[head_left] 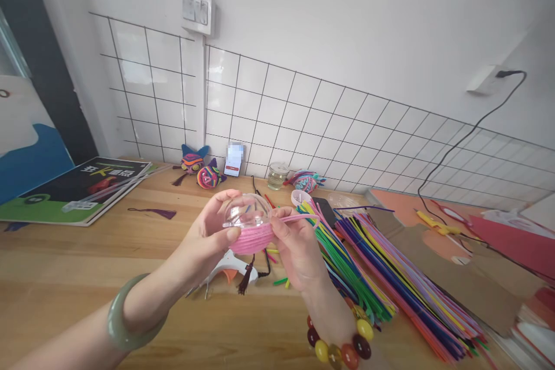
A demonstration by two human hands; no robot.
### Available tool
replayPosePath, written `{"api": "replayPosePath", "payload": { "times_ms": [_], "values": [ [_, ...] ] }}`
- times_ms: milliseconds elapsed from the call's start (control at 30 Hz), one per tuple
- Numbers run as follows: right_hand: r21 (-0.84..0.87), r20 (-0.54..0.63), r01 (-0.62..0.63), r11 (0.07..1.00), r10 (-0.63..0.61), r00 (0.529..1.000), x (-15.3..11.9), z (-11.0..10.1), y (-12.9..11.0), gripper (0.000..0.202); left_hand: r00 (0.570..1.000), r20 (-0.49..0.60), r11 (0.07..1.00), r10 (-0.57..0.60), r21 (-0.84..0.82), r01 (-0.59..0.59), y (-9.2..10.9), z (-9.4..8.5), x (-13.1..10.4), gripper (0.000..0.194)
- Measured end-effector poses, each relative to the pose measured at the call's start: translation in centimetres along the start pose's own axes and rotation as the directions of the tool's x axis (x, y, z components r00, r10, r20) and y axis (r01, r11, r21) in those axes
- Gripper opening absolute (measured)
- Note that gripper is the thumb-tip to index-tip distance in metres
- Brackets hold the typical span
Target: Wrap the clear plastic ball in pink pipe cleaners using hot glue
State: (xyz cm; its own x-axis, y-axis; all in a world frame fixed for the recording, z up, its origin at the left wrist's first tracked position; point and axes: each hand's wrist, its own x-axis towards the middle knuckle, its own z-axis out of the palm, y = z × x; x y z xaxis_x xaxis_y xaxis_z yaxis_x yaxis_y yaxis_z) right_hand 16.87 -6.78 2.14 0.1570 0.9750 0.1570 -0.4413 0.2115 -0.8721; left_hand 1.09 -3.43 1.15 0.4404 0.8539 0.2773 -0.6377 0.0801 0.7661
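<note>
A clear plastic ball [247, 211] has pink fuzzy stem [252, 240] wound in rows around its lower half, while the upper half is bare. My left hand [217, 225] is closed on the ball's left side, thumb on the pink rows. On the right side, my right hand [297, 245] pinches the ball's rim and the pink stem, whose loose end sticks out to the right. A dark tassel [246, 278] hangs beneath the ball.
Bundles of coloured stems [403, 283] lie at the right. Behind the hands are a phone [234, 159], a glass jar [277, 176] and striped ornaments [210, 174]. A white glue gun [232, 263] lies below the ball; a book [93, 185] is at the left.
</note>
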Motion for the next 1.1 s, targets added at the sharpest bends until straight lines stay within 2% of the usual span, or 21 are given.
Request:
{"api": "replayPosePath", "payload": {
  "times_ms": [367, 633, 1100],
  "values": [
    [0.092, 0.073, -0.092, 0.992, 0.085, 0.994, 0.12, -0.17, 0.31, 0.035, 0.995, 0.058, 0.987, 0.083, 0.136, -0.09, 0.25, -0.7, -0.05, 0.048],
    [0.147, 0.14, -0.143, 0.979, 0.123, 0.982, 0.06, -0.4, 0.09, 0.033, 0.985, 0.118, 0.975, 0.13, 0.164, -0.148, 0.4, -0.54, -0.03, 0.044],
    [0.17, 0.126, -0.161, 0.972, 0.14, 0.982, -0.16, -0.12, 0.05, 0.033, 0.991, 0.106, 0.987, 0.08, 0.133, -0.094, 0.45, -0.39, 0.18, 0.048]
  ]
}}
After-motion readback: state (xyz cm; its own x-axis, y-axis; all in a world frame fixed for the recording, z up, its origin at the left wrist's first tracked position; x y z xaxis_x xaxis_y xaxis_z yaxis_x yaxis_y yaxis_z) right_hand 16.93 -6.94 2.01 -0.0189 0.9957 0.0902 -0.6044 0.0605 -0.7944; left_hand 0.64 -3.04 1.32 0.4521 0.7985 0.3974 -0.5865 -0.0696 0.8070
